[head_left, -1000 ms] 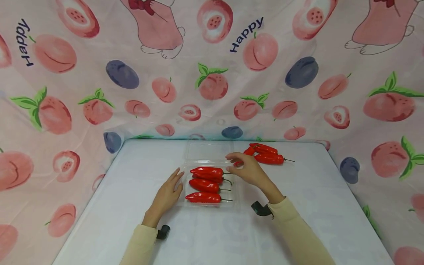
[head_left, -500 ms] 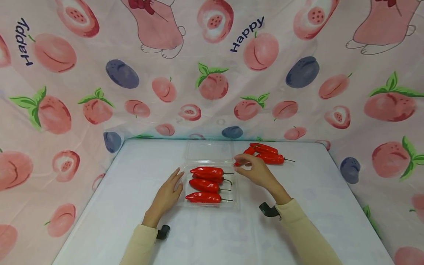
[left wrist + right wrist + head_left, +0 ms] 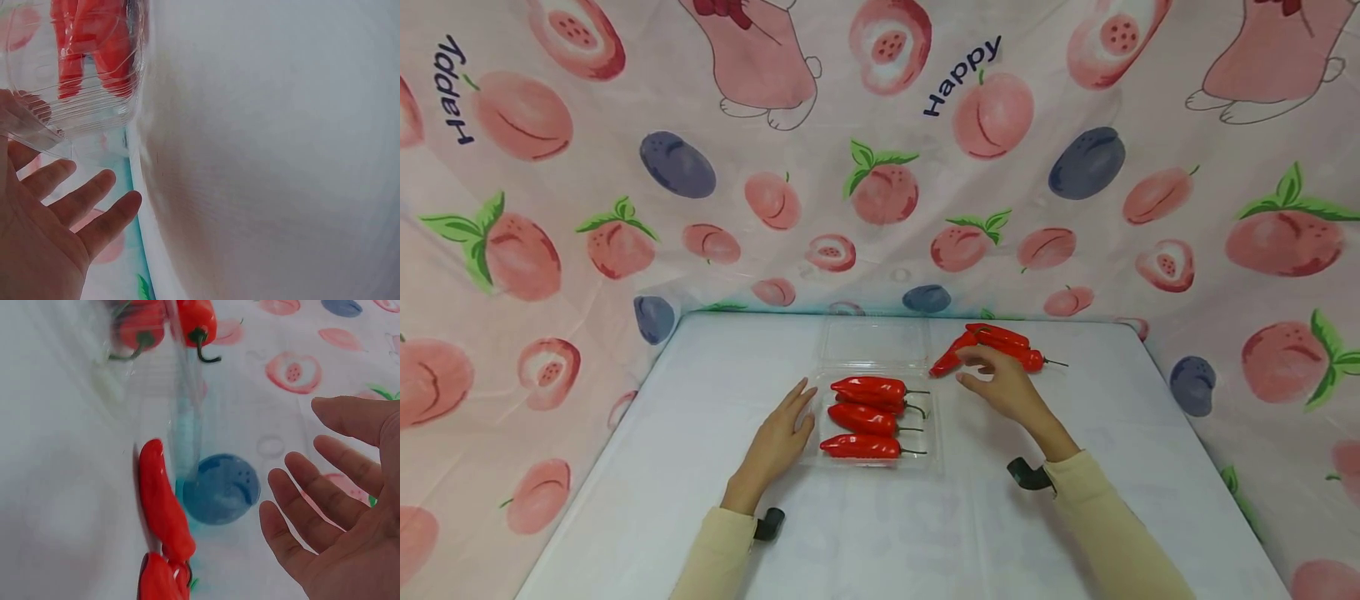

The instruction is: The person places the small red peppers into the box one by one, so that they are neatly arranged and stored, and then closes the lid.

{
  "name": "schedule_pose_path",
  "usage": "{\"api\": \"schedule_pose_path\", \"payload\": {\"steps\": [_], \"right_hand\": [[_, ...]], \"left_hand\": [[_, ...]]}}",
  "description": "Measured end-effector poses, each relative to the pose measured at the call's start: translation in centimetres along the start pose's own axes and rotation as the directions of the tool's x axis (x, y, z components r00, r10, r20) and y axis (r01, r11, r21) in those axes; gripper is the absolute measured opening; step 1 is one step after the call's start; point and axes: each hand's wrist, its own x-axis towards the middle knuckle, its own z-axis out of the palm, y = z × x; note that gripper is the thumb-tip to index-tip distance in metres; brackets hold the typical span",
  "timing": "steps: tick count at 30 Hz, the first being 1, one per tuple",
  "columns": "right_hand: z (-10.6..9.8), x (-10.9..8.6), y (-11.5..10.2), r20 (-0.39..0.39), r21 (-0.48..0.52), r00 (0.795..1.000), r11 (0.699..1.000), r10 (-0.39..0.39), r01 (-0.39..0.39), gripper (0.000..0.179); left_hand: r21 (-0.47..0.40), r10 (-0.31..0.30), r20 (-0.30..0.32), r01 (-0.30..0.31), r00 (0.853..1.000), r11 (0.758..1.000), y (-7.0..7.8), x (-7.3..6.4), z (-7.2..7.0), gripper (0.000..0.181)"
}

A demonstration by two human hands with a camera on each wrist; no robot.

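A clear plastic clamshell box [image 3: 934,442] lies with its lid [image 3: 874,342] folded back. Several red peppers [image 3: 863,447] with green stems are laid crosswise in its base. My left hand [image 3: 778,437] rests at the box's left edge, fingers extended; in the left wrist view its fingers [image 3: 106,228] spread beside the ridged plastic wall. To the right of the box my right hand [image 3: 1006,387] hovers with nothing in it, fingers slightly bent, and overlaps one of the loose red peppers [image 3: 951,357] behind it. The right wrist view shows its fingers [image 3: 325,522] apart.
A few loose peppers [image 3: 1000,336] lie together at the back right of the white table [image 3: 700,367]. A fruit-printed cloth [image 3: 820,150] hangs along the back and sides. Dark wrist cameras [image 3: 1028,473] sit below both sleeves.
My right hand has moved from the box's right rim rightward toward the loose peppers, uncovering more of the slanted one. The left hand and the box have stayed in place.
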Motion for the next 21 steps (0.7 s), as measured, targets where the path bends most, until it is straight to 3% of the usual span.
{"api": "schedule_pose_path", "payload": {"steps": [11,21], "right_hand": [[-2.2,0.2,2.6,-0.043,-0.027,0.996,0.996,0.083,-0.084,0.037],[-3.3,0.5,5.0,-0.051,-0.096,0.992,0.989,0.111,-0.116,0.04]], "left_hand": [[0.0,0.045,-0.014,-0.045,0.999,0.999,-0.2,0.1,0.0,0.048],[-0.002,0.037,-0.014,-0.037,0.999,0.999,0.0,0.0,0.0,0.048]]}}
